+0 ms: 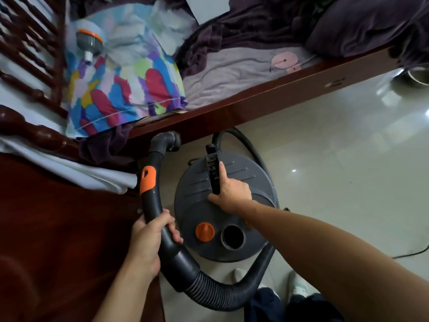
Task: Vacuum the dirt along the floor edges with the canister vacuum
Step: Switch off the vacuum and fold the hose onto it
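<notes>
Right forearm [336, 242] is closest to camera, running in from the lower right corner. Right hand [229, 191] is closed around the black carry handle [213, 173] on top of the canister vacuum [222, 205], index finger laid along the handle. Left hand [151, 238] is clamped on the curved black hose grip [151, 201], just below its orange slider [147, 180]. Hands are apart, one on each part.

The grip's open gray end [170, 140] points up under the edge of the bed rail [267, 98], no nozzle fitted. Ribbed hose [222, 291] loops from the grip's base, under the left hand, round the near side of the canister. Canister sits on the pale tiled floor [336, 159], tight against the bed's side rail near its corner post. Lid is dark gray and round, with an orange knob [204, 231] and an open round port [232, 237] side by side on its near edge. A second black hose or cable [246, 140] arcs round the far side.

On the bed: a multicoloured patterned cloth [123, 84] at the near corner, a round gray brush attachment with orange rim [89, 41] lying on it, purple blankets [267, 26] further along. Dark wooden spindled headboard [27, 54] at the left. A metal bowl [417, 75] sits on the floor at the right edge. A thin cord [411, 253] trails on the tiles, lower right.
</notes>
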Demonstrator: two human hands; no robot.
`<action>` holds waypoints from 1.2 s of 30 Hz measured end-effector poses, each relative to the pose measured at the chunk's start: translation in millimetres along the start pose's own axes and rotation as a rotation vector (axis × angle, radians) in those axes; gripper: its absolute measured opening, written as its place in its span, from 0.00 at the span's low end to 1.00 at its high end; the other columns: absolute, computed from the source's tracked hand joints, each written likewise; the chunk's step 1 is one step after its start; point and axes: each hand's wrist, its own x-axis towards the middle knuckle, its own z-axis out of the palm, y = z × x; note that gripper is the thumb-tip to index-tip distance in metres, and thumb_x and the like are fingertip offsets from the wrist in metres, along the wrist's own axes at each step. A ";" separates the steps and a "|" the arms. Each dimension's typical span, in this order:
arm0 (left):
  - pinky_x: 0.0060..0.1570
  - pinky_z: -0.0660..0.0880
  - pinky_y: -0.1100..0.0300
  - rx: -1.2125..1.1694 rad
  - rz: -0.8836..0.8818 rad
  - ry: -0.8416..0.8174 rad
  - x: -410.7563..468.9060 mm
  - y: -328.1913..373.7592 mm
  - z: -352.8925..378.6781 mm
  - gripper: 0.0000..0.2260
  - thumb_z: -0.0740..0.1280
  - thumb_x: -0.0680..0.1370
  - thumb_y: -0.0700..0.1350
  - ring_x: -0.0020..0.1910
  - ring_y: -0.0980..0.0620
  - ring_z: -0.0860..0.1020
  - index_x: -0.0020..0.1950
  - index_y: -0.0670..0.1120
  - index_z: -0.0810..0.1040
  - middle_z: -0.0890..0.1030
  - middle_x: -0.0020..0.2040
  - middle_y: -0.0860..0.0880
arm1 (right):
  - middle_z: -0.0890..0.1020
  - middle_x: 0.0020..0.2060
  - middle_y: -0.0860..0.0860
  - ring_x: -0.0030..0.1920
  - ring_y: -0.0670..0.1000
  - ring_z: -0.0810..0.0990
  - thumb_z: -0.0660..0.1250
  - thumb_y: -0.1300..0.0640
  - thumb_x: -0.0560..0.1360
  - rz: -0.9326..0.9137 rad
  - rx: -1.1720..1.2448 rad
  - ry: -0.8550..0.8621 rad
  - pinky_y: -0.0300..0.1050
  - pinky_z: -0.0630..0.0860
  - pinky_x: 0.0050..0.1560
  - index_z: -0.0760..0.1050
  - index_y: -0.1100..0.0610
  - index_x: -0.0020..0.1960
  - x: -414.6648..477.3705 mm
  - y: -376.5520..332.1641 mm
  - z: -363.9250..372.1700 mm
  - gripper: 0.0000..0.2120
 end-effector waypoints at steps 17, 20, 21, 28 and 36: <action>0.24 0.71 0.64 -0.278 -0.258 -0.050 -48.8 -13.3 56.3 0.09 0.59 0.74 0.38 0.21 0.56 0.67 0.35 0.47 0.65 0.67 0.25 0.52 | 0.81 0.50 0.61 0.47 0.60 0.82 0.75 0.50 0.70 0.918 0.875 -0.341 0.51 0.80 0.42 0.72 0.63 0.62 -176.6 162.2 13.3 0.27; 0.23 0.70 0.65 -0.172 -0.255 -0.056 -48.6 -4.1 48.5 0.07 0.58 0.75 0.37 0.20 0.57 0.66 0.38 0.46 0.67 0.67 0.24 0.52 | 0.81 0.53 0.55 0.54 0.56 0.79 0.70 0.45 0.74 0.595 0.494 -0.158 0.46 0.76 0.53 0.75 0.55 0.58 -175.4 141.0 15.9 0.18; 0.23 0.70 0.66 -0.145 -0.252 -0.051 -46.9 0.6 42.2 0.07 0.58 0.75 0.37 0.19 0.57 0.66 0.38 0.46 0.67 0.67 0.24 0.52 | 0.81 0.49 0.52 0.52 0.54 0.80 0.67 0.43 0.75 0.503 0.454 -0.087 0.46 0.76 0.51 0.76 0.52 0.53 -171.9 129.5 9.9 0.14; 0.22 0.70 0.65 -0.003 -0.258 -0.109 -30.4 30.3 -9.2 0.06 0.61 0.66 0.39 0.18 0.57 0.65 0.40 0.46 0.67 0.66 0.23 0.52 | 0.83 0.51 0.56 0.53 0.60 0.81 0.55 0.32 0.77 0.344 0.242 -0.073 0.49 0.67 0.44 0.77 0.54 0.52 -122.7 52.8 -13.8 0.27; 0.23 0.70 0.64 -0.031 -0.320 -0.235 -4.2 27.7 -44.1 0.05 0.59 0.70 0.36 0.18 0.56 0.66 0.38 0.46 0.67 0.67 0.23 0.51 | 0.83 0.52 0.55 0.51 0.59 0.82 0.55 0.57 0.80 0.088 -0.320 -0.093 0.47 0.65 0.38 0.73 0.53 0.52 -119.0 40.6 -17.0 0.08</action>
